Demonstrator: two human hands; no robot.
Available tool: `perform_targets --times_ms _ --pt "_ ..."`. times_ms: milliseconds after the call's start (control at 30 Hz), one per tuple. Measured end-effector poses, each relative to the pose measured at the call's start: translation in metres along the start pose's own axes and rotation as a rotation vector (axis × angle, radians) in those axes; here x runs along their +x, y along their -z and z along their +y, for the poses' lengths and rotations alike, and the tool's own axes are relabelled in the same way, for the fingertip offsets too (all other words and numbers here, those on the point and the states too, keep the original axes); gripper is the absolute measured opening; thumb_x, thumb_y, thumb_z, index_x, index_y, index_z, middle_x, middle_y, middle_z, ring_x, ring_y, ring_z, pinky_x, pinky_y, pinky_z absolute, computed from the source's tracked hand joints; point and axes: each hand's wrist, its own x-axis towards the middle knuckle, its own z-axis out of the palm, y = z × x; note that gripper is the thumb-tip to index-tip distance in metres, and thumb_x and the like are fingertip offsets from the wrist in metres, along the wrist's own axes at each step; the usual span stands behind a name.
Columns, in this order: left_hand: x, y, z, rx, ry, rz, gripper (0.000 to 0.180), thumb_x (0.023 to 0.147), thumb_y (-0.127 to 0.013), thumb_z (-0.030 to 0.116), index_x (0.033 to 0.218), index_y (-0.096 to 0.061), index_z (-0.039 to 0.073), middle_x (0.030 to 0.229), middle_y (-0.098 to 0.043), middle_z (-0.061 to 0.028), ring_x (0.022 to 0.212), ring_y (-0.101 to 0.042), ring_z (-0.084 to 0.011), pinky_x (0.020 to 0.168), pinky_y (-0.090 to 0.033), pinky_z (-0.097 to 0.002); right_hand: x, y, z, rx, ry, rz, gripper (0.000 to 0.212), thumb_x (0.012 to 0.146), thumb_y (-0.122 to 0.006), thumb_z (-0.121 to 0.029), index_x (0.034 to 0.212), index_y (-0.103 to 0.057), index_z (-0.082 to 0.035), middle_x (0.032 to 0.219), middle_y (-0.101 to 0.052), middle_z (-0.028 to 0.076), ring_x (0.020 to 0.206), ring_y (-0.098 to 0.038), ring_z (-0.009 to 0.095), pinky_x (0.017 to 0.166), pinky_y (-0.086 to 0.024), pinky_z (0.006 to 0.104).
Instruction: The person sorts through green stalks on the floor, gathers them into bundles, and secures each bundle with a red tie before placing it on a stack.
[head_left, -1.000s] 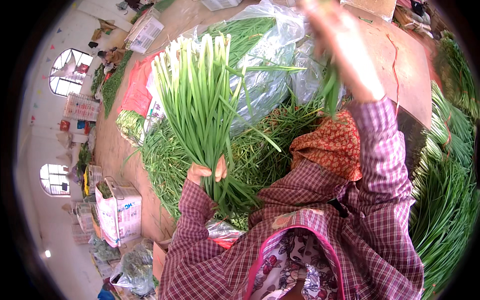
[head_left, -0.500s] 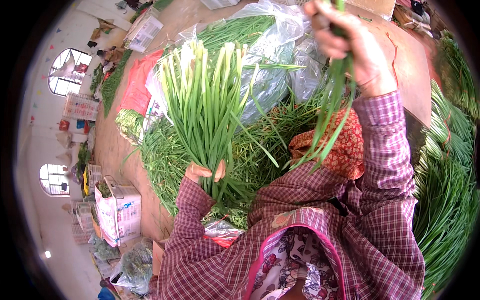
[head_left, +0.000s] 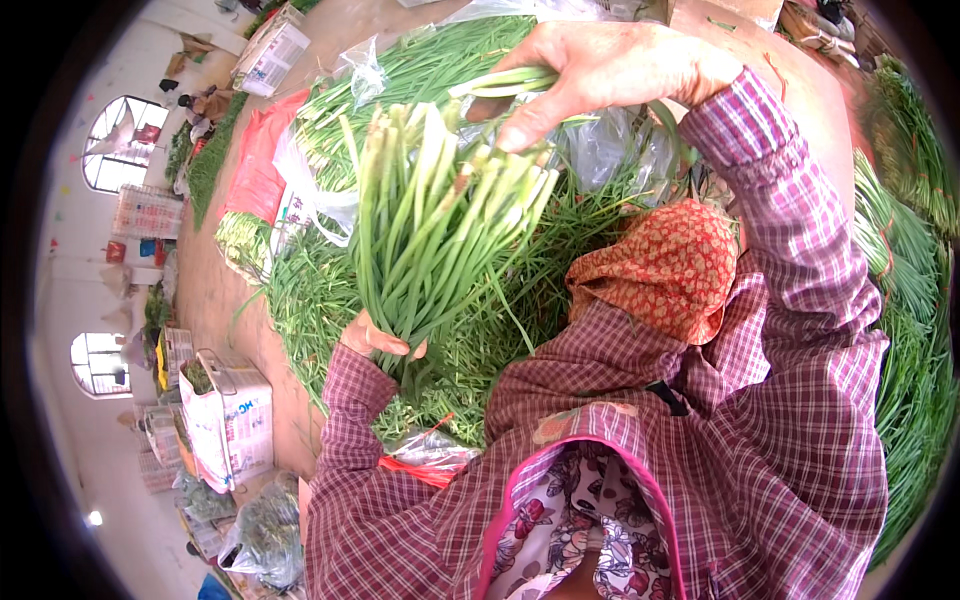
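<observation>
My left hand is wrapped round the lower, leafy part of a thick bunch of garlic chives. The bunch stands tilted, its pale stem ends fanned out at the top. Above those ends is my right hand, with a few chive stalks pinched between thumb and fingers, their pale tips pointing left. The bunch hides part of its fingertips. Beneath both hands lies a heap of loose green leaves and trimmings.
Behind the bunch, more chives lie by clear plastic and a red bag. A red patterned cloth covers my knee. Tied chive bundles are stacked at right. A white carton stands on the floor at left.
My right hand has come down and left, from the upper right to the top of the bunch, bringing its stalks along. The bunch leans further right and its stem ends spread wider.
</observation>
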Motion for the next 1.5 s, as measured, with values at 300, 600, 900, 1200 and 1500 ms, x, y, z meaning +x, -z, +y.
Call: perform_targets --times_ms 300,600,900,1200,1500 --pt "0.010 -0.007 0.007 0.010 0.051 -0.095 0.073 0.065 -0.074 -0.010 0.133 -0.048 0.000 0.117 -0.060 -0.0194 0.079 -0.062 -0.0278 0.054 -0.050 -0.0410 -0.003 -0.042 0.014 0.348 -0.173 -0.241 0.044 0.077 -0.082 -0.018 0.114 -0.065 -0.001 0.099 -0.073 0.007 0.090 -0.066 0.012 0.080 -0.054 0.0274" --pt "0.026 -0.028 0.015 -0.039 0.076 0.051 0.095 0.055 -0.077 -0.011 0.140 -0.038 0.002 0.114 -0.060 -0.0211 0.078 -0.062 -0.0318 0.053 -0.051 -0.0433 -0.002 -0.102 0.065 1.060 0.059 -0.100 0.069 0.081 -0.075 -0.005 0.137 -0.035 -0.003 0.125 -0.058 0.016 0.099 -0.068 0.028 0.085 -0.059 0.0364" --pt "0.025 -0.031 0.024 0.053 0.148 0.123 0.092 0.054 -0.078 -0.005 0.137 -0.039 -0.001 0.104 -0.062 -0.0200 0.070 -0.063 -0.0299 0.053 -0.051 -0.0401 -0.016 -0.062 0.059 0.607 -0.355 0.008 0.025 0.094 -0.063 -0.021 0.107 -0.069 -0.001 0.070 -0.065 0.000 0.043 -0.042 0.003 0.038 -0.032 0.0184" --pt "-0.016 0.015 -0.014 0.057 0.112 0.086 0.060 0.063 -0.078 0.012 0.115 -0.055 -0.005 0.079 -0.065 -0.0149 0.063 -0.062 -0.0260 0.055 -0.049 -0.0381 -0.068 0.023 0.076 0.777 -0.228 0.581 0.020 0.098 -0.055 -0.018 0.102 -0.065 -0.001 0.071 -0.058 -0.006 0.047 -0.034 -0.002 0.040 -0.025 0.0113" --pt "0.000 0.013 -0.029 -0.160 -0.192 -0.059 0.050 0.071 -0.074 0.015 0.115 -0.057 -0.003 0.074 -0.064 -0.0110 0.053 -0.057 -0.0212 0.064 -0.049 -0.0392 -0.062 -0.059 0.132 -0.637 -0.456 0.444 0.057 0.090 -0.058 -0.053 0.124 -0.061 -0.009 0.093 -0.071 0.012 0.083 -0.069 0.020 0.082 -0.055 0.0353"
